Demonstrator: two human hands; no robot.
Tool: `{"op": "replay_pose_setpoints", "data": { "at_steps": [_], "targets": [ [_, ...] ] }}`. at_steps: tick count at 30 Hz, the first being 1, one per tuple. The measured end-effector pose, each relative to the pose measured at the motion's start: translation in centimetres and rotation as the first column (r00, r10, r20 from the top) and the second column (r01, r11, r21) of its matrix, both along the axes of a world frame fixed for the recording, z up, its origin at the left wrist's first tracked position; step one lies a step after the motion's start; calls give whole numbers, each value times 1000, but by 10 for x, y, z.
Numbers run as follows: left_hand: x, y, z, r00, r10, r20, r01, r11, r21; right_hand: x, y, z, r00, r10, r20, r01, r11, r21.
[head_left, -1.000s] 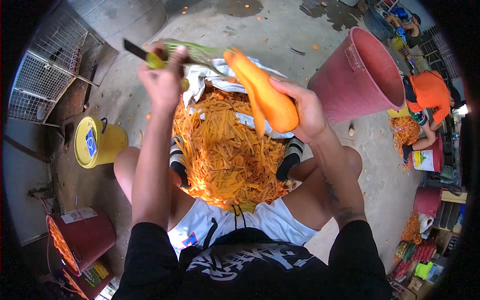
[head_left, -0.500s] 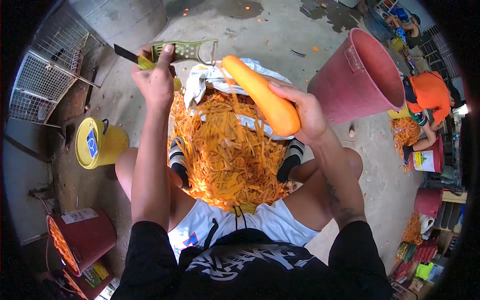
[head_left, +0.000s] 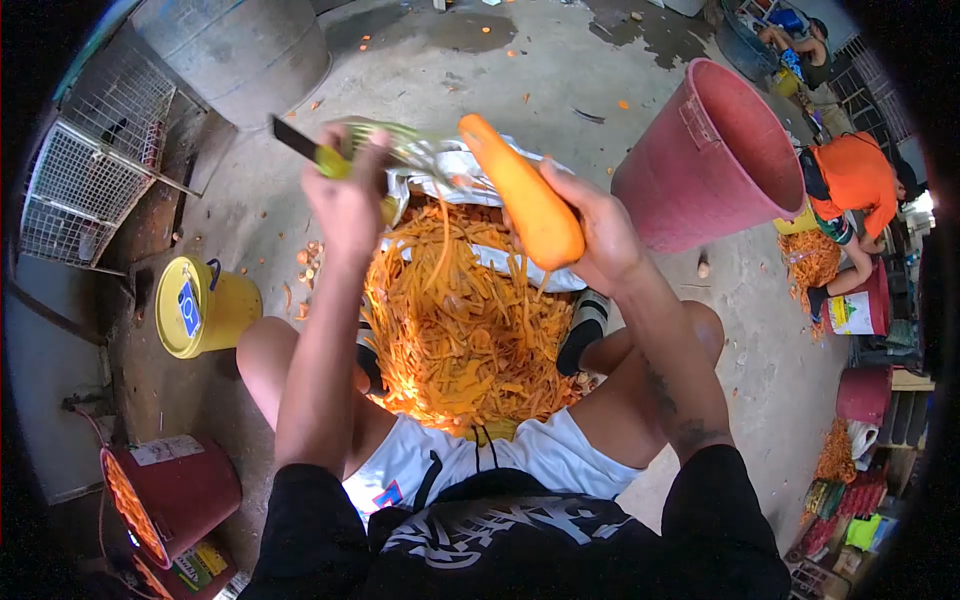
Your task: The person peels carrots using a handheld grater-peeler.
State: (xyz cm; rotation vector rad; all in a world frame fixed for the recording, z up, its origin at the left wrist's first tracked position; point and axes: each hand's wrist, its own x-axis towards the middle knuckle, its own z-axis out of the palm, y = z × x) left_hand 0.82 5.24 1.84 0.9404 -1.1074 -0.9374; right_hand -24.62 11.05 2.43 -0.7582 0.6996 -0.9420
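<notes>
My left hand (head_left: 345, 205) is closed around a green peeler (head_left: 405, 148), blurred by motion. The same hand also grips a knife (head_left: 295, 138) with a dark blade and yellow handle, which points up to the left. Held in my right hand (head_left: 600, 230) is a large peeled carrot (head_left: 525, 195), its narrow end tilted up toward the peeler. The peeler's head is a short way left of the carrot, and a thin strip of peel dangles below it. Under both hands, a heap of carrot peelings (head_left: 460, 320) lies between my legs, against a white sack (head_left: 480, 165).
A tall red bin (head_left: 665, 175) stands at right, and a lidded yellow bucket (head_left: 228, 310) at left. Lower left is a dark red bucket (head_left: 195, 490) with carrots. A wire cage (head_left: 85, 195) and metal drum (head_left: 240, 55) are behind. A person in orange (head_left: 855, 180) bends at far right.
My left hand with the peeler and knife has moved right and down, toward the carrot. The carrot has shifted slightly and stands a little steeper in my right hand.
</notes>
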Motion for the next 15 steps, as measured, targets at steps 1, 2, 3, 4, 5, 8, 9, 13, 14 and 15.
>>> {"op": "replay_pose_setpoints", "data": {
  "at_steps": [1, 2, 3, 4, 5, 8, 9, 13, 14, 15],
  "targets": [
    [-17, 22, 10, 994, -107, 4, 107, 994, 35, 1, 1, 2, 1000, -6, 1, 6, 1000, 4],
    [-30, 36, 9, 977, -200, 76, 204, 977, -57, 6, 1, 8, 999, -48, -15, 48, 999, -11],
    [-37, 43, 8, 948, -280, 152, 301, 943, -141, 10, 2, 15, 996, -88, -34, 87, 996, -26],
    [-36, 46, 15, 943, -281, 178, 309, 938, -156, 14, 7, 21, 992, -105, -72, 103, 994, -32],
    [-31, 33, 11, 965, -194, 178, 233, 945, -230, 14, 9, 20, 992, -98, -77, 96, 995, -27],
    [14, -21, -5, 997, 64, 40, -58, 990, -129, 9, 10, 18, 996, -57, -71, 51, 996, -77],
    [20, -31, -2, 987, 150, -51, -155, 980, -128, 5, 9, 16, 1000, 23, -9, -23, 999, -38],
    [-2, -6, -1, 998, 15, -66, -20, 997, -75, -6, 0, 4, 975, 123, 183, -126, 992, 4],
    [-19, 17, 6, 997, -46, 56, 54, 988, -146, -3, 3, 9, 976, 116, 184, -120, 993, 9],
    [-35, 35, 10, 979, -95, 179, 132, 969, -207, 4, 6, 19, 995, 28, 92, -29, 1000, 12]
  ]
}}
